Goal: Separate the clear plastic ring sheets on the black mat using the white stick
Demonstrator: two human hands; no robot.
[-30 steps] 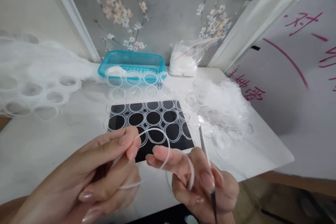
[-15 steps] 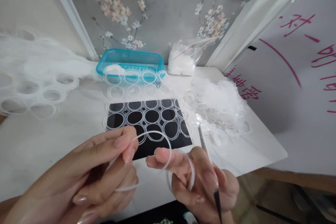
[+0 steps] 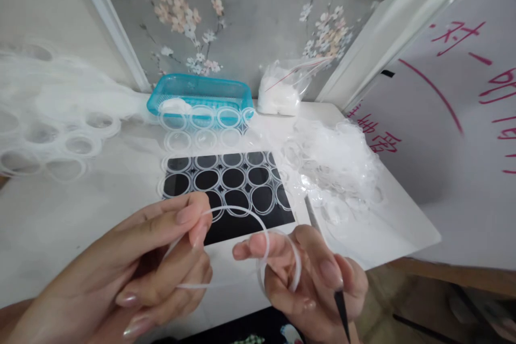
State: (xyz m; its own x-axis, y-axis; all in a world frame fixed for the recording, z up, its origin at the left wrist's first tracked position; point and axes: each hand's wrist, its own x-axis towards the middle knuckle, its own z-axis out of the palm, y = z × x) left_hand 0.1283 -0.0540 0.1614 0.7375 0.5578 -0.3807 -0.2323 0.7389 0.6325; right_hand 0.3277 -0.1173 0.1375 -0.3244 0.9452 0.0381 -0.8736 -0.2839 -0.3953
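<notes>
Thumb and forefinger of my left hand point(image 3: 169, 263) pinch a thin white ring point(image 3: 245, 209). This ring arches across to my right hand point(image 3: 310, 279), where it loops around the outstretched fingers. A second white loop point(image 3: 297, 263) circles those fingers. Between my right thumb and the other fingers lies a slim pair of tweezers point(image 3: 342, 306), dark at the lower end and silver above. Behind my hands, a clear sheet of ring outlines point(image 3: 234, 178) lies over a black rectangular mat point(image 3: 226, 234) on the white table.
At the back stands a blue plastic basket point(image 3: 201, 86), with a zip bag point(image 3: 280, 91) of white material beside it. Clear ring sheets are heaped at the right point(image 3: 338, 161) and left point(image 3: 60, 113). A whiteboard point(image 3: 435, 172) with red writing borders the right side.
My right hand has shifted slightly right and down, carrying the tweezers and the looped ring with it. My left hand has hardly moved and still pinches the ring.
</notes>
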